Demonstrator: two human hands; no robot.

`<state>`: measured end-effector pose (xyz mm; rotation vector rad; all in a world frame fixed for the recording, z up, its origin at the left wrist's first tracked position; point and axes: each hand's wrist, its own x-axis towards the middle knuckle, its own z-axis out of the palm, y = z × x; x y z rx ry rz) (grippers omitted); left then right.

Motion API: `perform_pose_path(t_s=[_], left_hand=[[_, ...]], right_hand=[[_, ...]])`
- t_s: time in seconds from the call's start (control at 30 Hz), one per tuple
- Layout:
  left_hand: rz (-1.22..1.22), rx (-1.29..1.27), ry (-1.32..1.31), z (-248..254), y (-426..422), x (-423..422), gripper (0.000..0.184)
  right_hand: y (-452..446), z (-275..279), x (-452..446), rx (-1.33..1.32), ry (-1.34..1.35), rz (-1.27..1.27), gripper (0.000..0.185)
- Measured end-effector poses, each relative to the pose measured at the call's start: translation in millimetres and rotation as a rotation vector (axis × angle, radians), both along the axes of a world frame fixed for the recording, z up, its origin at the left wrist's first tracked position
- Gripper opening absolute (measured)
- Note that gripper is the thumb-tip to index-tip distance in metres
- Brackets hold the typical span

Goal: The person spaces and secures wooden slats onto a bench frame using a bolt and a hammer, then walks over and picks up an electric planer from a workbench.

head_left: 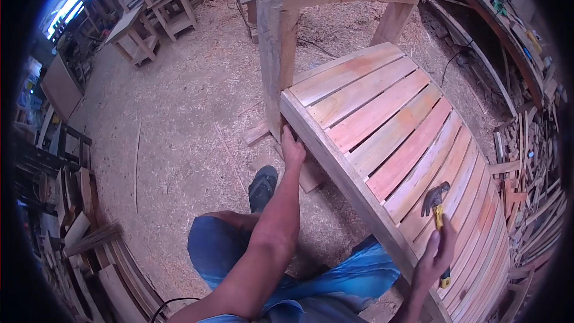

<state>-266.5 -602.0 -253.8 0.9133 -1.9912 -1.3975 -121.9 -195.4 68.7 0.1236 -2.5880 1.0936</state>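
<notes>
A long wooden bench (382, 137) with slats tilts across the right half of the head view. My left hand (293, 148) reaches to the corner where the thick wooden leg (276, 78) meets the side rail (341, 164). Its fingers are bent in against the wood, and what they hold, if anything, is hidden. Over the slats, my right hand (435, 256) is closed around the yellow and black handle of a claw hammer (438, 200). The hammer's metal head points away from me, resting on or just above the slats.
Wood shavings cover the floor (191, 96). Small wooden tables (134, 36) stand at the back left. Timber offcuts (95, 245) lie at the lower left, and more scrap wood (535, 203) is piled on the right. A wood block (256, 133) lies near the leg.
</notes>
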Motion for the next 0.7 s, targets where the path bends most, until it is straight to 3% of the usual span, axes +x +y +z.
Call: perform_pose_path(t_s=[0.1,0.2,0.27,0.33,0.37,0.47,0.5,0.6,0.63,0.7], left_hand=[[-0.009,-0.007,0.010,-1,-1,-1,0.052],[-0.024,-0.079,-0.070,2,-11,2,0.054],[-0.050,-0.127,-0.162,4,-17,7,0.055],[-0.017,-0.034,-0.233,50,-15,28,0.051],[0.001,0.015,-0.261,71,-16,34,0.049],[0.408,0.069,-0.252,59,-52,39,0.039],[0.486,0.072,-0.284,70,-66,38,0.037],[0.400,0.066,0.003,89,-121,13,0.032],[0.338,0.044,0.116,104,-134,2,0.033],[0.216,-0.051,0.091,179,-143,-4,0.045]], right_hand=[[57,-37,-18,0.386,-0.010,-0.145,0.054],[76,-65,-19,0.609,-0.147,-0.162,0.062],[77,-69,-20,0.580,-0.181,-0.214,0.052],[69,-46,-22,0.527,-0.274,-0.249,0.044],[66,-37,-22,0.490,-0.173,-0.190,0.034],[77,-53,-28,0.405,-0.092,-0.144,0.031],[80,-59,-31,0.128,-0.210,-0.128,0.031],[5,0,-29,-0.541,-0.541,-0.067,0.036],[-23,9,-28,-0.624,-0.542,0.012,0.041],[-70,27,-31,-0.719,-0.509,0.179,0.052]])
